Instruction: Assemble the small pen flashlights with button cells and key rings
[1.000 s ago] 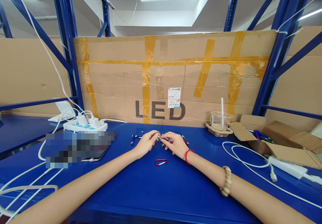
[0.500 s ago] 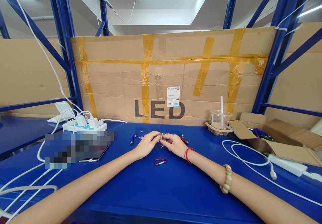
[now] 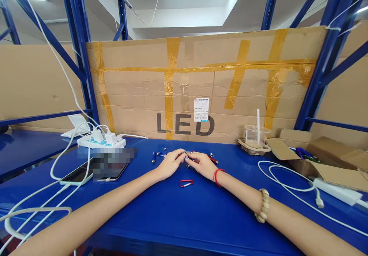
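Observation:
My left hand (image 3: 169, 164) and my right hand (image 3: 204, 164) meet over the blue table, fingertips pinched together on a small silvery metal piece (image 3: 186, 153). Its exact kind is too small to make out. Just in front of them lies a red carabiner (image 3: 187, 184) with a silver gate. Left of my left hand is a small blue cylinder (image 3: 153, 158) with a silvery part beside it. Behind my right hand, a red object (image 3: 213, 159) is partly hidden. A tiny metal bit (image 3: 188, 166) rests under my right fingers.
At left, a white power strip (image 3: 101, 142), looping cables and phones (image 3: 77, 174), partly blurred out, lie on the table. To the right stand a plastic cup (image 3: 253, 135) with a straw in a carton holder, an open cardboard box (image 3: 330, 171) and a white cable (image 3: 283, 187). Cardboard closes off the back.
The whole view has shifted slightly, so everything appears a little further right. Both hands stay together on the small metal piece, with barely any finger movement visible.

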Motion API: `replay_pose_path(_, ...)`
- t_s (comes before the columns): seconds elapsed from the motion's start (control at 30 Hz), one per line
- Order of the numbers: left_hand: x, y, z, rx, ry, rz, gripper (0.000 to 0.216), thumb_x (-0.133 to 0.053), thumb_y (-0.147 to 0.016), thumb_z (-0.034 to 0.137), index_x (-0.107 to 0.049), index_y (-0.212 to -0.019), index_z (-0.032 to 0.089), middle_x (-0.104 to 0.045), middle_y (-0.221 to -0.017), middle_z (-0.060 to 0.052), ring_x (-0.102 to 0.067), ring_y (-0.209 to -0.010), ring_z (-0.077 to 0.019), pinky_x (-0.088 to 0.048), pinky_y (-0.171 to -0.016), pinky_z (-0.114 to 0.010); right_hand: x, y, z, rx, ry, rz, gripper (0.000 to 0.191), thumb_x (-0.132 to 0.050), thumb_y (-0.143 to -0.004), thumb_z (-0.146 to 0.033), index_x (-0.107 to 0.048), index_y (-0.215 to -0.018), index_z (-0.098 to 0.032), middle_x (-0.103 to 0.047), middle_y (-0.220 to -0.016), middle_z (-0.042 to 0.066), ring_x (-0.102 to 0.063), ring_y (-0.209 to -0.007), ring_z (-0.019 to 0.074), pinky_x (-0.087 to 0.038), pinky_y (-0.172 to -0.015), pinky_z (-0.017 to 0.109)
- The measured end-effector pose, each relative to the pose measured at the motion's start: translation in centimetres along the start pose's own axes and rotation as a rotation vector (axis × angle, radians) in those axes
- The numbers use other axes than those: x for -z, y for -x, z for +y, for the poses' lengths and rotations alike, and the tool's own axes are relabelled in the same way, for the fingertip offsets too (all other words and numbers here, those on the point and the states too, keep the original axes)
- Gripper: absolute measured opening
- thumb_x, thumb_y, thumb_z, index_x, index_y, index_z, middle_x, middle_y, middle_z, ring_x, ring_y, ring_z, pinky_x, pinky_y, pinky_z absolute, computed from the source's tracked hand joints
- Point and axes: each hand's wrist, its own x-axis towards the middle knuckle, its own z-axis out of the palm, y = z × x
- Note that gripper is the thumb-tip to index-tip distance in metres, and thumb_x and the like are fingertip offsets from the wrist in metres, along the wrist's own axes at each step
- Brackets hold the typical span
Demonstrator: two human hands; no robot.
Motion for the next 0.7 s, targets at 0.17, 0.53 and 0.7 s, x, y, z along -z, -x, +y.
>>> replay_pose_path(0.17, -0.06, 0.05, 0.2, -0.014, -0.067, -0.008, 0.021, -0.033, -0.085, 0.027, -0.049, -0.077, 0.016, -0.049, -0.066, 0.002, -0.045, -0.064, -0.0123, -0.036, -0.062, -0.023, 0.03, -0.01, 0.28, 0.077, 0.118, 0.018, 0.021, -0.042, -0.083, -0.025, -0.056, -0.072, -0.016, -0.047, -0.063, -0.001, -0.044, -0.057, 0.0108, -0.036, -0.057, 0.022)
replay_pose_path(0.53, -0.04, 0.09, -0.08, -0.083, -0.063, 0.01, 0.021, -0.032, -0.085, 0.025, -0.051, -0.082, 0.016, -0.055, -0.079, 0.0, -0.049, -0.074, -0.0132, -0.036, -0.07, -0.024, 0.09, -0.04, 0.14, 0.12, 0.18, 0.025, 0.021, -0.04, -0.084, -0.023, -0.056, -0.071, -0.017, -0.05, -0.064, 0.001, -0.047, -0.061, 0.0118, -0.036, -0.059, 0.022)
replay_pose_path(0.7, -0.1, 0.26, 0.34, -0.063, -0.039, -0.016, 0.02, -0.032, -0.086, 0.028, -0.049, -0.081, 0.017, -0.047, -0.062, 0.004, -0.043, -0.059, -0.0103, -0.034, -0.06, -0.021, -0.16, -0.11, -0.06, 0.119, 0.125, 0.015, 0.033, -0.036, -0.086, -0.021, -0.054, -0.058, -0.016, -0.053, -0.058, 0.0, -0.047, -0.054, 0.0106, -0.036, -0.056, 0.022)
